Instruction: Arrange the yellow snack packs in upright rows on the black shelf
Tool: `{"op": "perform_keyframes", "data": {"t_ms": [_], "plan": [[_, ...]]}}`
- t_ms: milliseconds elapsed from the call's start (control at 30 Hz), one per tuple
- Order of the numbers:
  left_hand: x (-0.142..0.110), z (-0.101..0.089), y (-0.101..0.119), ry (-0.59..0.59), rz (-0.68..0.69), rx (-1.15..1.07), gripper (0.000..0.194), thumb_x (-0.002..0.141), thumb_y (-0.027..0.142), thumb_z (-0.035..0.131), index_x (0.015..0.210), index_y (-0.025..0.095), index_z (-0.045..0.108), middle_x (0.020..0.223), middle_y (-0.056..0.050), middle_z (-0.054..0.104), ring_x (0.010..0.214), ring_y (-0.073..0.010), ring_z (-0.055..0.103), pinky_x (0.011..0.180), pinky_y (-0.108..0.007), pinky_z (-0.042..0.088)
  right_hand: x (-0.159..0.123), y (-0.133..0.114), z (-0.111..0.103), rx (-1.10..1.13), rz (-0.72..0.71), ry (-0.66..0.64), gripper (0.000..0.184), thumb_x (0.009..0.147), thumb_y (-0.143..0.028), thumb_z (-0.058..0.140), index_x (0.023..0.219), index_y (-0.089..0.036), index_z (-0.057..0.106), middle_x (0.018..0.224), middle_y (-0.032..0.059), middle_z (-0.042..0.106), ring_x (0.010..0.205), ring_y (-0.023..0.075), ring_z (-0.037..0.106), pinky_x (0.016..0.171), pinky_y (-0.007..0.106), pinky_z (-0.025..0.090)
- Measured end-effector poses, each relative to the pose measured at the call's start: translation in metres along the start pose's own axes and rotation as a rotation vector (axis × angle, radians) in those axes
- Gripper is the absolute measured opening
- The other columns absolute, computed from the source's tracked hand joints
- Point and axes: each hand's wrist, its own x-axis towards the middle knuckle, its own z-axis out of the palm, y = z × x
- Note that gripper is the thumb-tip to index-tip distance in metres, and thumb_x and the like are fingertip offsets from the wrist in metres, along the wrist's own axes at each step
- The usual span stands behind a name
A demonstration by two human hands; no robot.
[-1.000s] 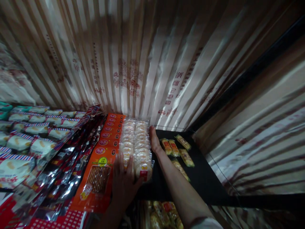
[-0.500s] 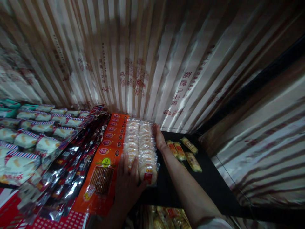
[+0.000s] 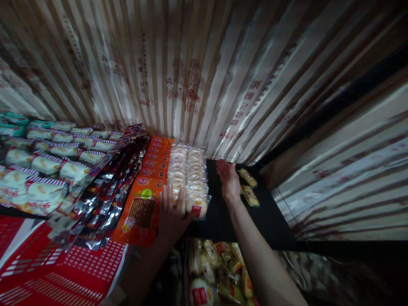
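Note:
Two rows of clear-wrapped round white crackers (image 3: 196, 182) stand side by side on the black surface. My left hand (image 3: 174, 214) lies against their near left part, fingers spread, thumb reaching toward the front packet. To the right, apart from the rows, my right hand (image 3: 228, 176) is open with its fingers stretched out. Just beyond it lie small yellow-wrapped snack packets (image 3: 250, 195); the hand hides part of that group. Left of the crackers sit flat orange snack bags (image 3: 140, 214) with a window showing brown sticks.
Dark shiny packets (image 3: 110, 187) fan out left of the orange bags, and rows of white snack packets (image 3: 47, 165) lie farther left. Red perforated baskets (image 3: 79, 267) stand in front. Below the ledge is a container of mixed yellow packets (image 3: 219, 267). A pleated printed curtain (image 3: 191, 85) hangs behind.
My right hand has left the right side of the cracker rows and moved right, over the small yellow packets. My left hand stays on the crackers. The view has shifted, showing more below.

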Motion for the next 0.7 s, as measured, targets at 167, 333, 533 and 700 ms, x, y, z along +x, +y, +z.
{"op": "perform_keyframes", "data": {"t_ms": [167,333,533,700], "plan": [[-0.004,0.002,-0.005,0.133,0.028,-0.043,0.081,0.072,0.062,0.056,0.133,0.012,0.042,0.147,-0.022,0.024,0.138,-0.0398,0.011,0.106,-0.06,0.02,-0.095,-0.017,-0.047,-0.148,-0.134,0.115,0.041,0.08,-0.05,0.053,0.1,-0.016,0.063,0.104,0.0099,0.066,0.094,0.0207,0.063,0.082,0.037,0.048],[-0.014,-0.018,0.006,0.048,0.167,-0.251,0.057,0.081,0.045,0.055,0.127,0.012,0.048,0.143,-0.018,0.035,0.138,-0.034,0.016,0.107,-0.055,0.027,-0.187,-0.015,-0.094,-0.367,-0.053,0.132,0.03,0.08,-0.043,0.055,0.097,-0.018,0.063,0.093,0.0071,0.068,0.085,0.0181,0.063,0.078,0.034,0.049],[-0.1,-0.033,0.054,-0.254,0.286,-0.679,0.034,0.087,0.017,0.037,0.115,0.015,0.057,0.119,-0.013,0.059,0.114,-0.0181,0.054,0.097,-0.036,0.047,-0.246,0.028,-0.128,-0.742,0.168,-0.209,0.029,0.08,-0.041,0.049,0.086,-0.021,0.068,0.084,0.0057,0.07,0.08,0.0199,0.064,0.079,0.033,0.049],[-0.162,-0.019,0.068,-0.51,0.009,-0.746,0.05,0.079,0.006,0.035,0.126,0.012,0.048,0.14,-0.016,0.04,0.133,-0.0227,0.033,0.107,-0.047,0.035,-0.247,0.063,-0.112,-1.057,0.174,-0.255,0.023,0.076,-0.025,0.047,0.085,-0.02,0.068,0.077,0.0049,0.07,0.068,0.0176,0.063,0.066,0.026,0.047]]}}
